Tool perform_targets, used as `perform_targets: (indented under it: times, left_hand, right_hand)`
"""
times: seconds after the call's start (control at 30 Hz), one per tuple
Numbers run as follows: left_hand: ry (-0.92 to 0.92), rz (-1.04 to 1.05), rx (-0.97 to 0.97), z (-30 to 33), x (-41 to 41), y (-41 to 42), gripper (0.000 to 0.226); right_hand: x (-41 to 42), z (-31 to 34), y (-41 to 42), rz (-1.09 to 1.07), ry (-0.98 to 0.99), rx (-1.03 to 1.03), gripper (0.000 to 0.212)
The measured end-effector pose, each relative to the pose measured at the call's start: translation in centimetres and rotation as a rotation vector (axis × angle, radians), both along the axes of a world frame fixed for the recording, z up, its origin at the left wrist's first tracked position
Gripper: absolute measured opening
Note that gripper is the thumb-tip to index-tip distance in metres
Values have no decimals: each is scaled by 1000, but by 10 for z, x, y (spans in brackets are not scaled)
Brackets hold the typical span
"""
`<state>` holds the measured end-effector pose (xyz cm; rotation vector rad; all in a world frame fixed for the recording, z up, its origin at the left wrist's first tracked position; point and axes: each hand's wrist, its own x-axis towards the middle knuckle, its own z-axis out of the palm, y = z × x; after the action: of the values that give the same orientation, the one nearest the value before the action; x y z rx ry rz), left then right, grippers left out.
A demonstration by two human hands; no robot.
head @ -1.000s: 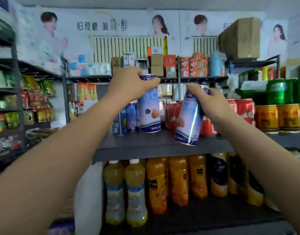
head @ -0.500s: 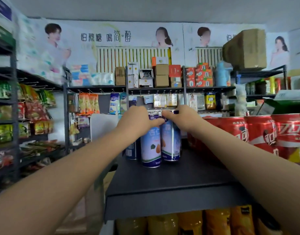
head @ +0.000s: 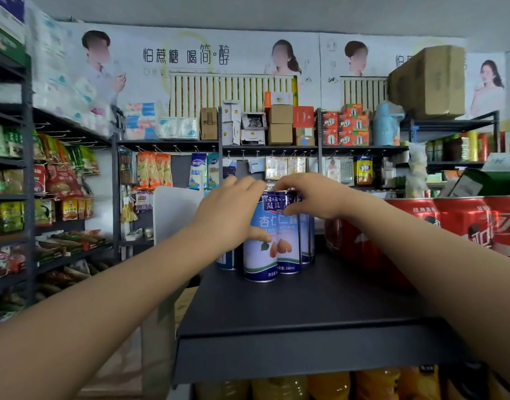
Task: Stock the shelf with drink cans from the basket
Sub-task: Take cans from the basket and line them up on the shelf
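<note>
Seen on the dark grey metal shelf (head: 291,307): at least four tall blue-and-white drink cans, upright and close together, well back from the front edge. Partly hidden can (head: 225,259) at the far left, behind the left hand. Next, the nearest blue-and-white can (head: 259,252), gripped by the left hand (head: 228,217): fingers curled over the rim, thumb pressed across the front of the label. Touching it on the right side, the second blue-and-white can (head: 288,241), held near the top by the right hand (head: 311,197), fingers bent round the rim and thumb below. Behind that, one more can (head: 307,241), only an edge visible.

Further right, three large red soda cans (head: 461,223) counted, standing near the right edge of the shelf, just beside the blue group.

Wide bare room left on the shelf between the cans and the front lip. Below the lip, tops of orange juice bottles (head: 329,385).

Read on the held cans: large white characters "杏仁", a picture of apricot kernels, and "240ml" near the bottom. On the wall poster (head: 187,54): "怕蔗糖 喝简·醇". White characters on the red cans too blurred to read surely.
</note>
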<state>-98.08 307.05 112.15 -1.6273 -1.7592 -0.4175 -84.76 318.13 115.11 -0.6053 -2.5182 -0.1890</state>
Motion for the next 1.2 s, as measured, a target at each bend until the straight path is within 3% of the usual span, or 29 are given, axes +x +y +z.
perform_targets:
  times: [0.17, 0.5, 0.8, 1.03, 1.2]
  left_hand:
    - [-33, -7, -14, 6, -11, 9, 77]
    - [144, 124, -75, 9, -15, 41, 68]
    - [176, 175, -47, 4, -17, 57, 65]
    - [360, 265, 5, 5, -17, 53, 63]
    - [421, 354, 87, 4, -10, 33, 34]
  right_hand:
    - [-13, 0, 15, -142, -20, 172, 34]
    - [-24, -5, 31, -171, -19, 142, 40]
    - [-22, -11, 27, -260, 18, 227, 46]
    - [-20, -10, 25, -392, -63, 321, 49]
    - [-13, -22, 9, -447, 1, 432, 47]
